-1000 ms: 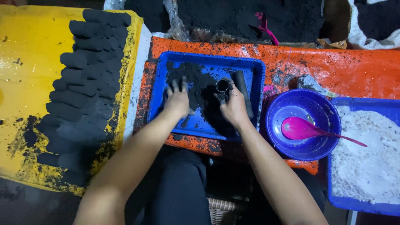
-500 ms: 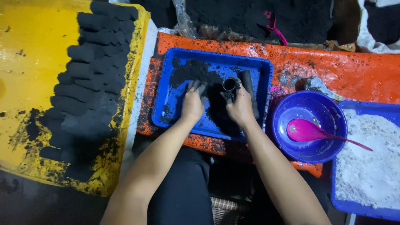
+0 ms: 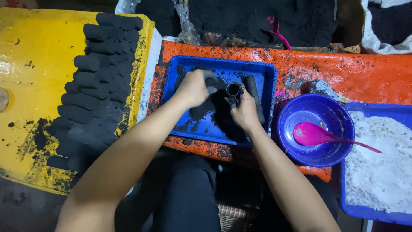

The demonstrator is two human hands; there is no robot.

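Observation:
A blue tray (image 3: 179,81) with black powder smeared over it sits on an orange board. My right hand (image 3: 244,112) grips a short black tube (image 3: 233,90) standing upright in the tray, open mouth up. My left hand (image 3: 195,87) is closed around a clump of black powder (image 3: 211,83), raised just left of the tube's mouth. A black rod (image 3: 254,96) lies in the tray beside my right hand.
Rows of black pressed cylinders (image 3: 96,81) lie on a yellow sheet (image 3: 30,86) at the left. A purple bowl (image 3: 315,129) with a pink spoon (image 3: 315,134) stands right of the tray. A blue tub of white powder (image 3: 377,167) is far right. Black powder piles (image 3: 257,17) lie behind.
My left hand has lifted off the tray floor with a handful of powder and moved up toward the tube. My right hand has stayed on the tube.

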